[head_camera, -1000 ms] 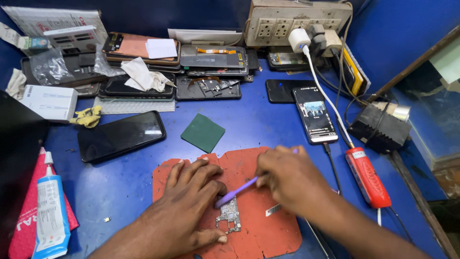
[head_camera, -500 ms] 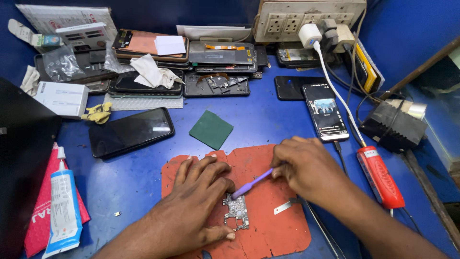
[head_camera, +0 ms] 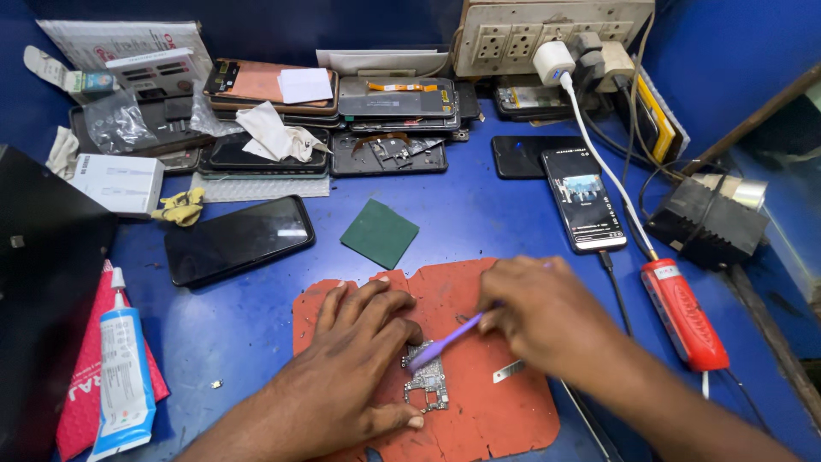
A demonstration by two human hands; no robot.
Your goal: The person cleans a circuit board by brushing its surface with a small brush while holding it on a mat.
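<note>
A small phone circuit board lies on a worn red-orange work mat on the blue table. My left hand rests flat on the mat, its fingers and thumb pressing the board's left side. My right hand grips a thin purple tool whose tip touches the top of the board. A small metal strip lies on the mat beside the board.
A dark phone and green square pad lie behind the mat. A lit phone charges on a white cable. A red-handled tool, black adapter, glue tube, stacked phone parts and a socket board surround the area.
The view has shifted and drawn closer. My right hand has moved the purple tool's tip slightly across the board while my left hand keeps holding it.
</note>
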